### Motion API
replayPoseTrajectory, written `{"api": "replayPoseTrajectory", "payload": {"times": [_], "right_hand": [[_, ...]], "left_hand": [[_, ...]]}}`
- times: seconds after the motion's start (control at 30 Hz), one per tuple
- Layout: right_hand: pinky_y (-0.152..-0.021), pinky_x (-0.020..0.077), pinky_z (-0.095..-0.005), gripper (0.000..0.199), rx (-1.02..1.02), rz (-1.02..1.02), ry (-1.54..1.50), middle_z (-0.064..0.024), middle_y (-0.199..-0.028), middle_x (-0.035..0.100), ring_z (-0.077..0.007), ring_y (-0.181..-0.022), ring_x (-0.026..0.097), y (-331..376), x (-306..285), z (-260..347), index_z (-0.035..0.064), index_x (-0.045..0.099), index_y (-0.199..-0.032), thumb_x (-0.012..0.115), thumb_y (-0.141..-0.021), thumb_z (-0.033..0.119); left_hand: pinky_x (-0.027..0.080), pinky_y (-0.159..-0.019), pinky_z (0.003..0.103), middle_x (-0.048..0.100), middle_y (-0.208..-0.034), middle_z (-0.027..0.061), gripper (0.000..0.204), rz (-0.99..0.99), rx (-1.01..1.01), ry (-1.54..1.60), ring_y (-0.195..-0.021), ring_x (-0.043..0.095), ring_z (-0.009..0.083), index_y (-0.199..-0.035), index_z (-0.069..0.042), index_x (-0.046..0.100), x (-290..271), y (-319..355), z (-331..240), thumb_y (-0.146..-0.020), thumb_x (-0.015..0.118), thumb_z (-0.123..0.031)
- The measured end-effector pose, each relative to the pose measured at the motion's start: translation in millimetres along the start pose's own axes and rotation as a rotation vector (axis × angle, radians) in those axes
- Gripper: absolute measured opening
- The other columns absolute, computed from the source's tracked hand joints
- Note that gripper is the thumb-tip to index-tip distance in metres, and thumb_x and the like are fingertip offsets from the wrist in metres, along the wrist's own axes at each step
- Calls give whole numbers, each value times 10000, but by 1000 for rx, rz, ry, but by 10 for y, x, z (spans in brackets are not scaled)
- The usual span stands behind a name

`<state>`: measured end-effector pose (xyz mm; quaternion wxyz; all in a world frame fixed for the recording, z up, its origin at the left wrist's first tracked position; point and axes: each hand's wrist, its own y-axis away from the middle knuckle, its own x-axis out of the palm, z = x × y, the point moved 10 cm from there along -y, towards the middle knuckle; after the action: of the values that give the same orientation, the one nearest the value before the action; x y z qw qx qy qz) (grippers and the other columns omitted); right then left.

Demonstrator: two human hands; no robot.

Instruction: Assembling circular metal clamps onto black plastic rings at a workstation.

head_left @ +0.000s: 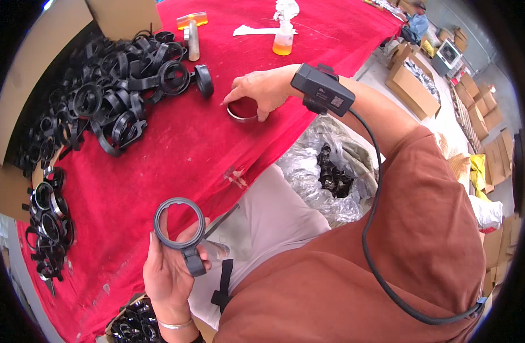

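My left hand (169, 270) holds a dark grey plastic ring part (179, 222) with a short stem, raised above the near edge of the red-covered table (176, 148). My right hand (259, 91) rests on the table further out, its fingers on a shiny metal ring (241, 112) lying flat on the red cloth. A black device (322, 88) with a cable is strapped to my right wrist.
A large heap of black ring parts (102, 97) covers the table's far left. More rings, some with metal inserts, lie in a row (48, 223) at the left edge. A small bottle of yellow liquid (283, 39), a metal cylinder (193, 40), a plastic bag of parts (331, 171) and cardboard boxes (411, 86) are nearby.
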<state>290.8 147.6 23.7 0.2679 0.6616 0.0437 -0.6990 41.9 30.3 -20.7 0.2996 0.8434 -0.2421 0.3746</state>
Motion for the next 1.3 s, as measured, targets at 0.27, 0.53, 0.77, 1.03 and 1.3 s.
{"api": "replayPoseTrajectory", "payload": {"times": [0.27, 0.53, 0.77, 1.03, 1.3], "right_hand": [[-752, 509, -378, 661, -165, -424, -525, -213, -885, 630, -342, -856, 631, 266, -449, 1070, -28, 563, -1072, 806, -578, 336], [-749, 483, -426, 634, -437, -544, -453, -200, -891, 599, -377, -857, 592, 205, -478, 1879, -10, 535, -1053, 813, -542, 243], [-737, 481, -436, 627, -484, -521, -436, -199, -861, 594, -377, -850, 590, 134, -545, 2021, -7, 533, -1028, 819, -526, 238], [-729, 482, -377, 642, -451, -553, -578, -150, -925, 544, -305, -877, 560, 170, -454, 2044, 14, 542, -1092, 830, -592, 294], [-624, 459, -267, 486, -179, -358, -1184, -72, -707, 600, -105, -667, 550, -507, -151, 2063, -23, 643, -778, 400, -983, 344]], "left_hand": [[520, -703, 388, 471, -1268, 247, 491, 43, 29, -88, -875, 599, 289, -1439, -242, 177, 33, -136, -77, -989, 242, -428], [508, -776, 383, 516, -1213, 165, 490, -68, 128, -216, -925, 594, 261, -1430, -136, 218, 38, -56, -224, -1000, 268, -366], [523, -717, 382, 552, -1173, 230, 470, -89, 201, -301, -855, 612, 285, -1350, -68, 315, 49, -35, -328, -1001, 243, -374], [531, -583, 271, 620, -1009, 189, 419, -293, 514, -719, -660, 629, 181, -1232, 10, 399, 53, 261, -547, -990, 351, -329], [500, -642, 232, 635, -972, 123, 308, -322, 675, -916, -740, 586, 96, -1228, 40, 432, 100, 538, -588, -965, 430, -120]]}}
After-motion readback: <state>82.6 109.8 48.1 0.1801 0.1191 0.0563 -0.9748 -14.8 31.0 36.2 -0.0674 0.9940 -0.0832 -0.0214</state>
